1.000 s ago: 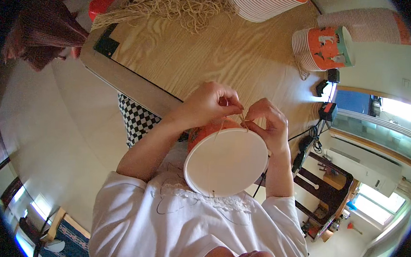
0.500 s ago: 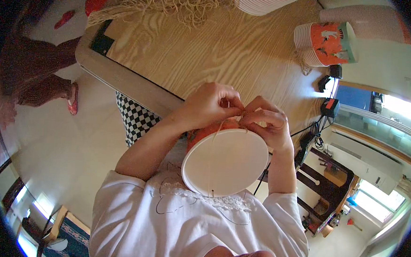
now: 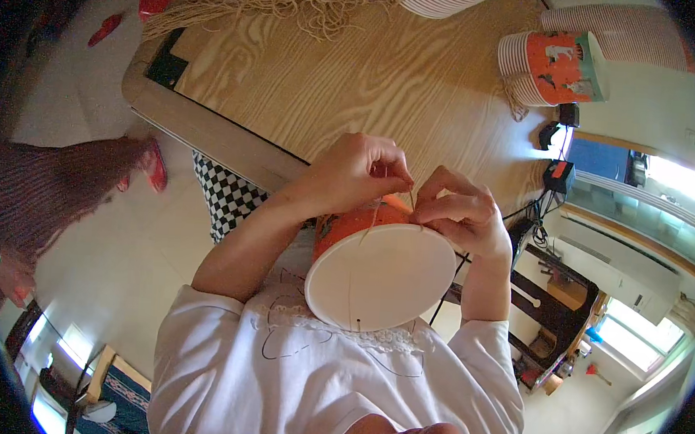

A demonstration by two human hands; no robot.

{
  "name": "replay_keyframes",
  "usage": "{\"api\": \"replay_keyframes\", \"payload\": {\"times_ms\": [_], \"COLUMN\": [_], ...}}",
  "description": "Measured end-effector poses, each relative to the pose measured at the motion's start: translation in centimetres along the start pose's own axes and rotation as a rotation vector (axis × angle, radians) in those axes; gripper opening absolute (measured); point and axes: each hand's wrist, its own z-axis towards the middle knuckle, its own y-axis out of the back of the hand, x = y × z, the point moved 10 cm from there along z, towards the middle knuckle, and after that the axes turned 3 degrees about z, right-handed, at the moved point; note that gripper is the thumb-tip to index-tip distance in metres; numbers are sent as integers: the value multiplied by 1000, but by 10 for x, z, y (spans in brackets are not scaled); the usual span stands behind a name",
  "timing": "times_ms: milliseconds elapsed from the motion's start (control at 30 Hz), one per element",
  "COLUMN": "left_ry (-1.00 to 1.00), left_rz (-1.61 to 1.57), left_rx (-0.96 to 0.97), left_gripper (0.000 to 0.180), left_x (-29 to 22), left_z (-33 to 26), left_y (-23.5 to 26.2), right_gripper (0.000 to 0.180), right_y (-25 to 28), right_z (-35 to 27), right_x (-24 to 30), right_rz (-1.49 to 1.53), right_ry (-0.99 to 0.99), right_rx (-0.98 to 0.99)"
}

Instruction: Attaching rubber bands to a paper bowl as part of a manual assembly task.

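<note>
Two hands meet at the far rim of an orange paper bucket [image 3: 355,221]. Left hand [image 3: 358,174] fingers are pinched shut on a thin tan string [image 3: 371,218]; right hand [image 3: 459,216] fingers curl closed over the rim. The bucket, white base [image 3: 379,279] toward the camera, is held against the chest at the wooden table [image 3: 356,74] edge. Stacked orange cups [image 3: 552,66] lie well apart.

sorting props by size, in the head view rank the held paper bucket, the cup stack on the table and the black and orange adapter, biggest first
1. paper bucket, though nearest the camera
2. cup stack
3. adapter
</note>
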Motion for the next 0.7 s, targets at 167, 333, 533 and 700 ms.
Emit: {"api": "replay_keyframes", "payload": {"times_ms": [167,333,533,700], "left_ry": [-10,5,-70,-206], "left_rz": [-33,-62,18,90], "left_rx": [35,50,152,139], "left_gripper": [17,17,15,16], "left_x": [-5,-16,-47,-73], "left_z": [-1,-9,-19,-30], "left_y": [0,1,-2,3], "right_gripper": [9,10,13,20], "right_y": [-2,-2,-7,-5], "right_z": [-1,-4,-9,-8], "right_x": [7,17,43,62], "right_rz": [37,-13,-89,-121], "right_ry": [53,106,172,153], "right_rx": [4,4,-10,-148]}}
